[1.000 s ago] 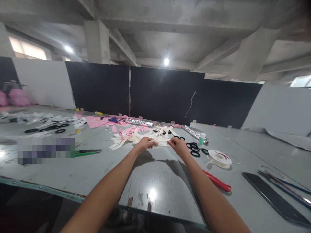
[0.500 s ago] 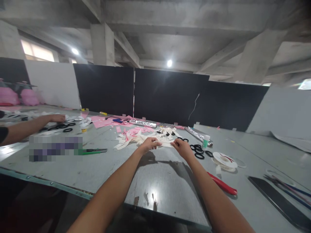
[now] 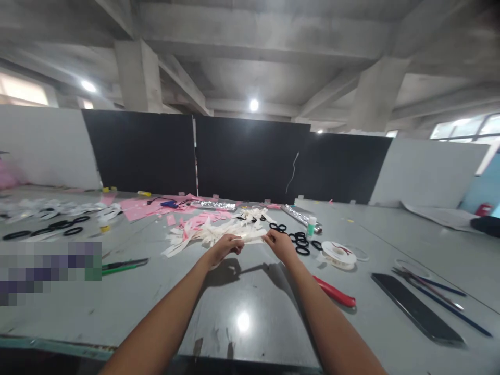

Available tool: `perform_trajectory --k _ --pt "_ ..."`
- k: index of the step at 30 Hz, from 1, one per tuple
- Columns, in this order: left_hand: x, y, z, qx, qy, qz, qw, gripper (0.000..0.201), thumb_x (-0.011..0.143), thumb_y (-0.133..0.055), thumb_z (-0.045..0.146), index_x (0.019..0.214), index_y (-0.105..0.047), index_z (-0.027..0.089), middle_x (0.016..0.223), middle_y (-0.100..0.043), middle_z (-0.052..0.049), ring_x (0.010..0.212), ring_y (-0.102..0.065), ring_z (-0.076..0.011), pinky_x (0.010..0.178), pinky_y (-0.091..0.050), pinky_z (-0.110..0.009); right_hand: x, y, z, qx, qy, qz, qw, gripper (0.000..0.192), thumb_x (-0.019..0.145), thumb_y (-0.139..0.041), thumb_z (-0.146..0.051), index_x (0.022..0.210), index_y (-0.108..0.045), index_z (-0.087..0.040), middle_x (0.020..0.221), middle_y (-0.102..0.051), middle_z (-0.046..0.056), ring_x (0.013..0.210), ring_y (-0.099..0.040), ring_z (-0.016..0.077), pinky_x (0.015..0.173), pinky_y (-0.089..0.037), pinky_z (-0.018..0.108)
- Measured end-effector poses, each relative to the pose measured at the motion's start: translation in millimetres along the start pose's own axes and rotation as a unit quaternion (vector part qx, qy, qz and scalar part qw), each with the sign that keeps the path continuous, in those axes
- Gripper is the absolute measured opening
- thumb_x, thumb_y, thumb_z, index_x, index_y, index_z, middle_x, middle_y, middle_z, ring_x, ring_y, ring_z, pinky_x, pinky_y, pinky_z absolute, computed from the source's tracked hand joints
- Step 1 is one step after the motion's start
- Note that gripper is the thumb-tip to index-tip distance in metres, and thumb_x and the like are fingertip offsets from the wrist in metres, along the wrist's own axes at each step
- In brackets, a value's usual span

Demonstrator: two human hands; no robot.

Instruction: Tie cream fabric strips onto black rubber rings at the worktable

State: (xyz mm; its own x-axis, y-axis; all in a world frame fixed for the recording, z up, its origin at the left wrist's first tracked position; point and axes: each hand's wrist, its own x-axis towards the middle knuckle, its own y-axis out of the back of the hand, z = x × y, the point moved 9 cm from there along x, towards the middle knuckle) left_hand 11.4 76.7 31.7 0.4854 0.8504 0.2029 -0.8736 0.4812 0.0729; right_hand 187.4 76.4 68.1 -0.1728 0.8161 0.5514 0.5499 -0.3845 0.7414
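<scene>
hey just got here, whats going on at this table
A person holds a pale strip stretched between both hands, pinched by the left hand at one end and the right hand at the other. Just beyond lies a loose pile of similar strips. Black rings, an upright glue stick and a spool sit to the right, with a red-handled tool nearer the person.

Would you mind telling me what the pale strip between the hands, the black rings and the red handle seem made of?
Pale strip: perhaps ribbon or fabric, smooth-looking, thin, off-white.
Black rings: possibly rubber or elastic, dull, with no clear shine.
Red handle: probably smooth plastic, evenly coloured, slightly glossy.
</scene>
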Motion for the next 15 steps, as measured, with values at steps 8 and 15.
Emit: perform_trajectory --k 8,15 --pt "2 35.4 7 -0.188 -0.07 0.121 0.972 0.024 0.064 -0.067 0.023 0.056 -0.045 0.016 0.05 -0.043 0.004 0.047 -0.04 -0.0074 0.053 -0.035 -0.022 -1 9 11 0.022 -0.002 0.053 0.998 0.026 0.085 -0.051 -0.042 0.072 -0.06 -0.021 0.062 -0.06 0.0 0.057 -0.051 0.0137 0.055 -0.028 0.023" --pt "-9 68.9 11 -0.283 -0.106 0.191 0.934 0.028 0.06 -0.064 0.014 0.059 -0.036 0.018 0.049 -0.039 0.006 0.047 -0.04 -0.0072 0.048 -0.033 -0.021 -7 31 16 0.059 -0.011 0.113 0.992 0.028 0.083 -0.052 -0.042 0.067 -0.057 -0.019 0.057 -0.052 -0.002 0.054 -0.042 0.012 0.056 -0.028 0.023"
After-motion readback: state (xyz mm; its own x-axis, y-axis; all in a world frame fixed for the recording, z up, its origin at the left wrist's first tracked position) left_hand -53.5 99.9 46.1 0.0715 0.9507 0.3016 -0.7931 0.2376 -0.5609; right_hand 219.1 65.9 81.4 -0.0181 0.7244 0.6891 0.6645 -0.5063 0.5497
